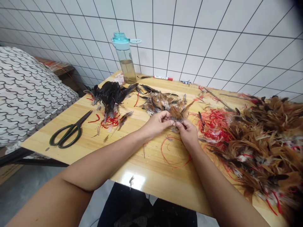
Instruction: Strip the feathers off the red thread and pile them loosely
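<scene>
Over the middle of the table, my left hand (159, 124) and my right hand (188, 131) meet, each pinching the base of a small bunch of brown feathers (178, 113). The tips of the bunch point away from me. Just behind it lies a loose pile of brown and white feathers (157, 102). A red thread (163, 154) curls in a loop on the wood below my hands. To the left, a heap of black feathers (111, 96) rests beside a tangle of red threads (110, 121).
Dark-handled scissors (71, 130) lie at the left. A water bottle (126, 60) stands at the back, near a red-capped marker (163, 78). Large brown feather bundles (267, 135) and a red thread pile (215, 126) cover the right side. A white tiled wall (184, 41) borders the table (151, 176).
</scene>
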`<state>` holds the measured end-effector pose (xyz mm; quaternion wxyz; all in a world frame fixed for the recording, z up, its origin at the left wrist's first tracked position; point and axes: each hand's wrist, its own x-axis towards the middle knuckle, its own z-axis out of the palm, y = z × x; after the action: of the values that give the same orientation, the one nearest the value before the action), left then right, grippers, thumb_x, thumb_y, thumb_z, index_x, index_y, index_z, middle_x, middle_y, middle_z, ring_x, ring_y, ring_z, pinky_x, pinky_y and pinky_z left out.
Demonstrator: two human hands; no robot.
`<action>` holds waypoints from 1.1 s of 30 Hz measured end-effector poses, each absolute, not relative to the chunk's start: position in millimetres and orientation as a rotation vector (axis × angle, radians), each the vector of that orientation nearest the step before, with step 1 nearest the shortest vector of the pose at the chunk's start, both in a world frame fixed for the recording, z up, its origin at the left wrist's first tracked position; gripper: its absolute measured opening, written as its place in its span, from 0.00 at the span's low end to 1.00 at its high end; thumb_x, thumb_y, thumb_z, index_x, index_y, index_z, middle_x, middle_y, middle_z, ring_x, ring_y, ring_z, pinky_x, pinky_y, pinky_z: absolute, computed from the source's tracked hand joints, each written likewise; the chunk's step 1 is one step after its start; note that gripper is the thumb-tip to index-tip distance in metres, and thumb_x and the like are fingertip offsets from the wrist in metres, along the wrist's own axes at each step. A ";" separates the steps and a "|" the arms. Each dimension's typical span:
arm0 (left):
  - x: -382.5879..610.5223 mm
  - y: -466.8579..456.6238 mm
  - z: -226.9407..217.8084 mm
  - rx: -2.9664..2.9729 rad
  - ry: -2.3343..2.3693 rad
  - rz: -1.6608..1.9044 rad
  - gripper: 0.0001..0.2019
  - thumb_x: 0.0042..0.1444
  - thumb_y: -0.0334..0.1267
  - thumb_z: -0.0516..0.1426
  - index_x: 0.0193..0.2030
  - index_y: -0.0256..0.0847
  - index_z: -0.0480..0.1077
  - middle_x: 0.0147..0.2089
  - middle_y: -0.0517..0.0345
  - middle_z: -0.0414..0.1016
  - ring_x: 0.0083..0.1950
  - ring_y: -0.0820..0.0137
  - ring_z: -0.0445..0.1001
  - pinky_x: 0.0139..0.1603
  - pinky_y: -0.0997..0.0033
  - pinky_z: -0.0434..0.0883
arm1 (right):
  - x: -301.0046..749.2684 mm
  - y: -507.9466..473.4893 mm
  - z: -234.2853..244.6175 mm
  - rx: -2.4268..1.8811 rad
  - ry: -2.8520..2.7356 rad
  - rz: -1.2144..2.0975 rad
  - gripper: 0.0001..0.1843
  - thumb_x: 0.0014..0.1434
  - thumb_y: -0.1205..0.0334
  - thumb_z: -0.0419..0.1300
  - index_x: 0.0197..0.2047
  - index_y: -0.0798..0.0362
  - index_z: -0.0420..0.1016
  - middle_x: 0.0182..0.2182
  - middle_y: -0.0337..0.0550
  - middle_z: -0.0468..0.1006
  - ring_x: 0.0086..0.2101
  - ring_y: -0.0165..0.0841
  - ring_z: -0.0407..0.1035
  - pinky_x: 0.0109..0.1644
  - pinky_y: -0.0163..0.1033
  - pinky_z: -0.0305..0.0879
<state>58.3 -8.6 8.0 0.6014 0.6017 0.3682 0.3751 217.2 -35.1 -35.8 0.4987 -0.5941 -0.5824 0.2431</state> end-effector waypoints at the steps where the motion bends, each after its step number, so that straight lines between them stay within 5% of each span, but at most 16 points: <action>1: 58.7 -8.5 6.9 1.401 0.855 0.869 0.09 0.50 0.37 0.60 0.32 0.38 0.62 0.28 0.67 0.62 0.29 0.79 0.60 0.34 0.77 0.58 | 217.0 -34.9 -35.9 -1.425 -1.411 0.600 0.16 0.53 0.53 0.57 0.19 0.50 0.62 0.21 0.35 0.61 0.26 0.30 0.58 0.32 0.38 0.55; 6: 60.2 -5.3 -1.5 1.526 0.893 0.897 0.09 0.51 0.36 0.58 0.29 0.38 0.60 0.26 0.68 0.57 0.28 0.79 0.57 0.32 0.76 0.56 | 216.9 -33.7 -37.2 -1.353 -1.426 0.714 0.16 0.52 0.53 0.59 0.19 0.51 0.63 0.22 0.36 0.64 0.27 0.30 0.59 0.34 0.38 0.58; 15: 56.4 0.3 -4.4 1.672 0.885 0.896 0.05 0.54 0.36 0.57 0.35 0.37 0.66 0.31 0.63 0.67 0.32 0.76 0.66 0.36 0.75 0.64 | 219.1 -31.6 -40.5 -1.282 -1.294 0.865 0.13 0.50 0.50 0.63 0.25 0.51 0.72 0.26 0.39 0.74 0.31 0.33 0.66 0.38 0.39 0.65; 26: 49.4 -4.7 -8.1 2.733 0.876 0.435 0.07 0.59 0.30 0.53 0.39 0.39 0.73 0.38 0.53 0.71 0.43 0.66 0.69 0.43 0.68 0.66 | 222.6 -32.0 -36.3 -1.336 -0.997 0.893 0.16 0.48 0.49 0.64 0.30 0.54 0.77 0.27 0.40 0.79 0.30 0.32 0.69 0.39 0.40 0.65; 33: 48.8 -4.0 4.4 2.409 0.961 0.797 0.05 0.59 0.28 0.50 0.36 0.38 0.66 0.36 0.57 0.69 0.40 0.70 0.67 0.43 0.70 0.65 | 220.8 -31.5 -39.0 -1.377 -1.093 0.822 0.15 0.49 0.49 0.63 0.29 0.53 0.76 0.25 0.40 0.77 0.29 0.33 0.68 0.37 0.40 0.64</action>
<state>48.8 -4.0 4.4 0.2124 0.8676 0.3461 0.2870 220.8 -31.5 -39.0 0.5652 -0.5853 -0.4647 0.3494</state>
